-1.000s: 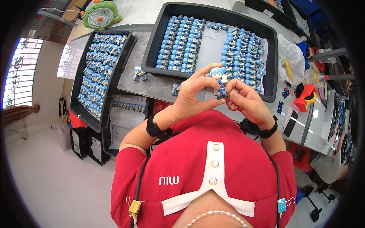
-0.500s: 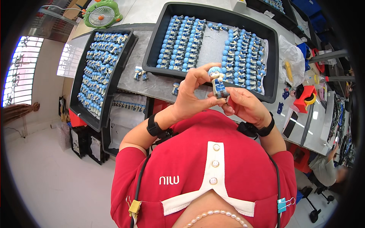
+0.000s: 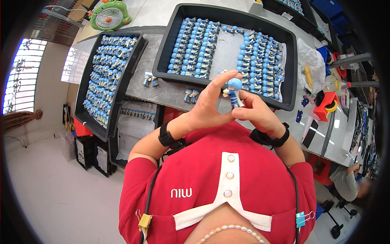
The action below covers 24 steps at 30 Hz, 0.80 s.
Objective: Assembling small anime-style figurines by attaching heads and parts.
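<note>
A small figurine (image 3: 234, 92) with a blue round head and a dark body stands upright between my two hands, close to my chest. My right hand (image 3: 256, 114) grips its lower body with the fingers closed around it. My left hand (image 3: 209, 103) touches it from the left, thumb and forefinger reaching up to the blue head. Both wrists wear black bands. Behind the hands lies a black tray (image 3: 170, 34) filled with several rows of the same blue-headed figurines.
A second black tray (image 3: 134, 55) of figurines sits tilted at the left. Two pairs of loose figurines (image 3: 150, 80) (image 3: 190, 96) stand on the grey table. A green fan (image 3: 109, 17) is at the back left. Plastic bag, tape rolls and tools lie right.
The hands with the figurine have drawn slightly nearer my chest, and the figurine now stands more upright with its blue head on top. My left forefinger has stretched upward.
</note>
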### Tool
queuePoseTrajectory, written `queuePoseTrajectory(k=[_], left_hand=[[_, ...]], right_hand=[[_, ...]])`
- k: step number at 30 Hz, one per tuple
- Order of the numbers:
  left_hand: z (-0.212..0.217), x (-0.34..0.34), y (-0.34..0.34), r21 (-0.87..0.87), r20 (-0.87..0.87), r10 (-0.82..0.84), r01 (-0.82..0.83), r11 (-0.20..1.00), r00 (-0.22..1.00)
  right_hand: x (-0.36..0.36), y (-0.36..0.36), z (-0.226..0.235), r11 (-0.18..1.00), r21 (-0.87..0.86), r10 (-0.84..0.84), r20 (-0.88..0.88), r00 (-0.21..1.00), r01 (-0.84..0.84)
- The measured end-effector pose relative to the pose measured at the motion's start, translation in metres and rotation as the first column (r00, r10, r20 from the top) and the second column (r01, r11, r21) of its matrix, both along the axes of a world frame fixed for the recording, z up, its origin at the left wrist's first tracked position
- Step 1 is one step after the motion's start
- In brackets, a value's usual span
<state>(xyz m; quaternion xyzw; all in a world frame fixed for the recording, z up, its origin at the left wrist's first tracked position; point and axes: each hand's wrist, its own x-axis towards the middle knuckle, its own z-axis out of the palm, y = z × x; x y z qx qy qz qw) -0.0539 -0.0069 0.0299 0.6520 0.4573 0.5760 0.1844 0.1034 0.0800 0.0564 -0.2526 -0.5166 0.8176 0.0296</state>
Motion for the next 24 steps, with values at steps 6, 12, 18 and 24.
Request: queuePoseTrajectory(k=[6,12,18,24], left_hand=[[0.0074,0.0007,-0.0032,-0.117,0.009,0.004,-0.003,0.993,1.0],[0.0036,0.0,-0.0026,-0.166,0.117,-0.057,0.076,0.983,0.992],[-0.0009,-0.0003,-0.0041,-0.204,0.275,-0.107,0.166,0.965,0.956],[0.0036,0.0014,-0.0033,-0.169,0.281,-0.108,0.16,0.972,0.953]], right_hand=[[-0.0016,-0.0018,-0.0021,0.987,0.155,-0.047,0.027,0.999,0.042],[-0.0004,-0.0037,0.0002,0.989,0.135,-0.056,0.004,0.998,0.055],[0.0038,-0.0019,-0.0003,0.992,0.115,-0.046,0.015,0.999,0.044],[0.0025,-0.0015,-0.0033,0.997,-0.033,-0.07,-0.057,0.996,0.069]])
